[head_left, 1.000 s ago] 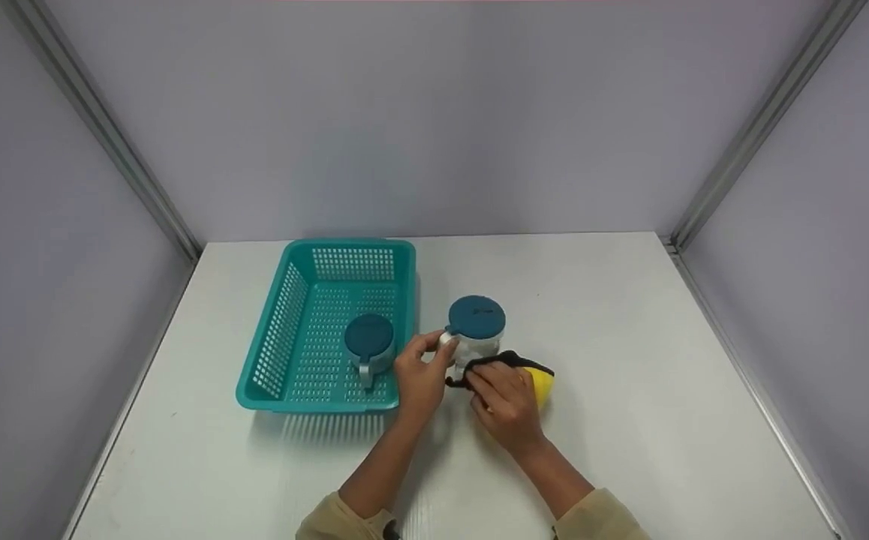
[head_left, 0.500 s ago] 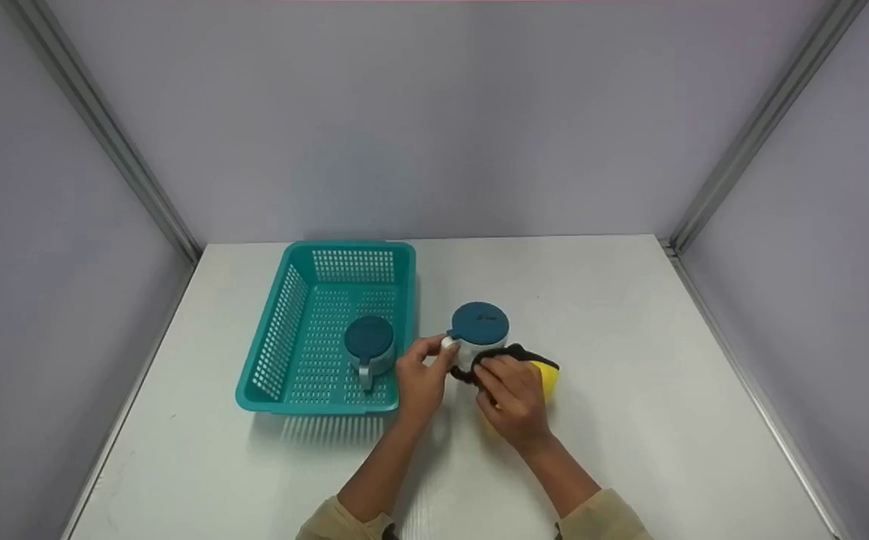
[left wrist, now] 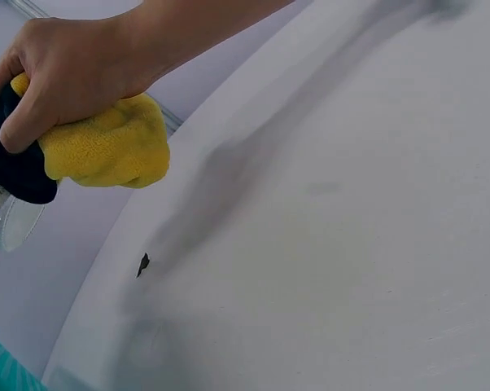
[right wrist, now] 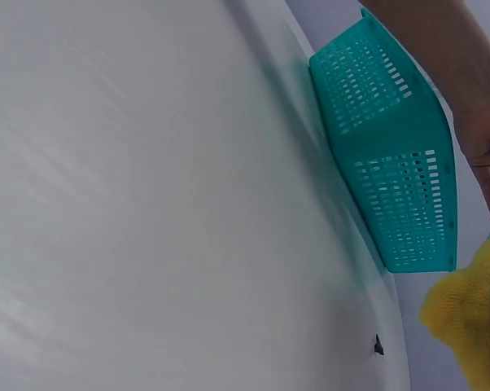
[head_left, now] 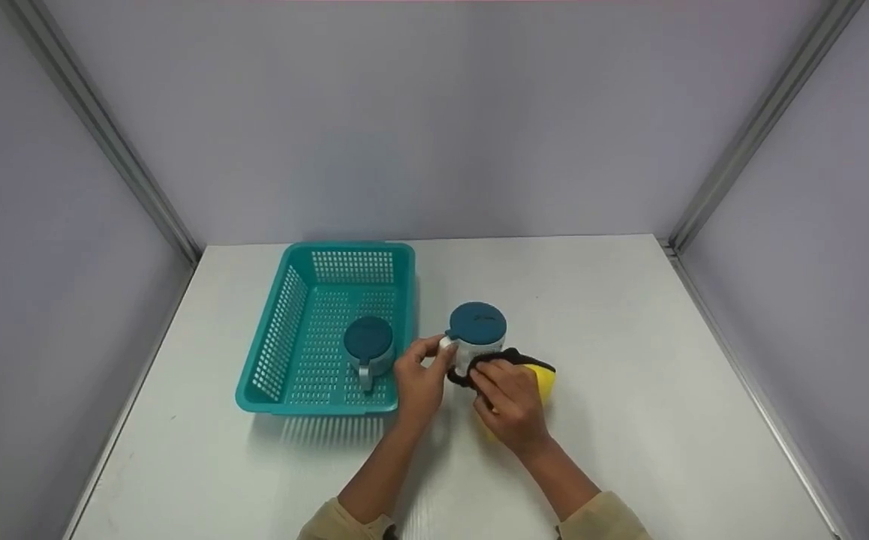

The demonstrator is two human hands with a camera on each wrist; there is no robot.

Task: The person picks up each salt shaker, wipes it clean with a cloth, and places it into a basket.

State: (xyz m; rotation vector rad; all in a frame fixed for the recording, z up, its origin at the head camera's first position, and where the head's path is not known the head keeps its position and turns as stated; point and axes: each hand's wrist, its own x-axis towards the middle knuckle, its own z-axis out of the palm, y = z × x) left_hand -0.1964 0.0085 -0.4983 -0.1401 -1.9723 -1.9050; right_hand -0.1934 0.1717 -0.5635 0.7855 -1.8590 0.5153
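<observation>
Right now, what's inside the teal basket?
Inside the teal basket stands one mug with a dark teal lid, handle toward the person. The lid covers whatever the mug holds.

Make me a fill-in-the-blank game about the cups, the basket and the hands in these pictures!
1. The left hand pinches the ____ of the mug that stands on the table.
2. The right hand presses a yellow and ____ cloth against that mug.
3. The other mug sits inside the ____ basket.
4. Each mug has a dark ____ lid.

Missing words: handle; black; teal; blue
</observation>
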